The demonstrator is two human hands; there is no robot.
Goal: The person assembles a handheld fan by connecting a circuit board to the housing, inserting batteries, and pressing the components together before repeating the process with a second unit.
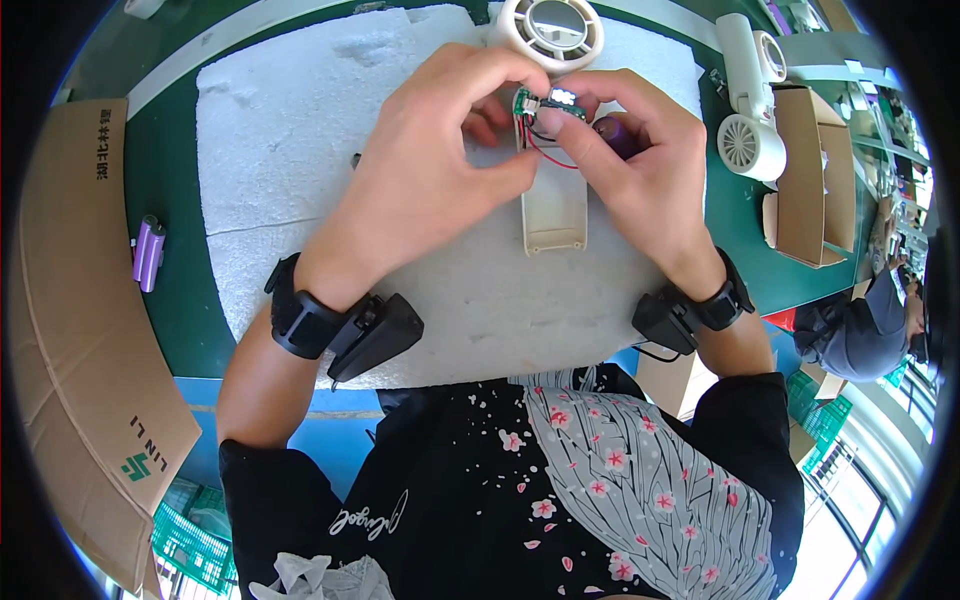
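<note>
My left hand [430,165] and my right hand [640,165] meet over a white foam mat [280,170]. Between the fingertips of both sits a small green circuit board [548,103] with red and black wires [548,150] trailing down. My right hand also cradles a purple cylindrical battery [616,132]. Under the hands lies the cream handle shell [554,210] of a hand-held fan, whose round white fan head [552,28] sticks out beyond my fingers. Both wrists carry black strapped devices.
Two purple batteries [148,253] lie on the green table at the left beside a cardboard sheet [80,300]. At the right stand two assembled white fans [752,100] and an open cardboard box [815,175]. Another person [865,325] sits at the far right.
</note>
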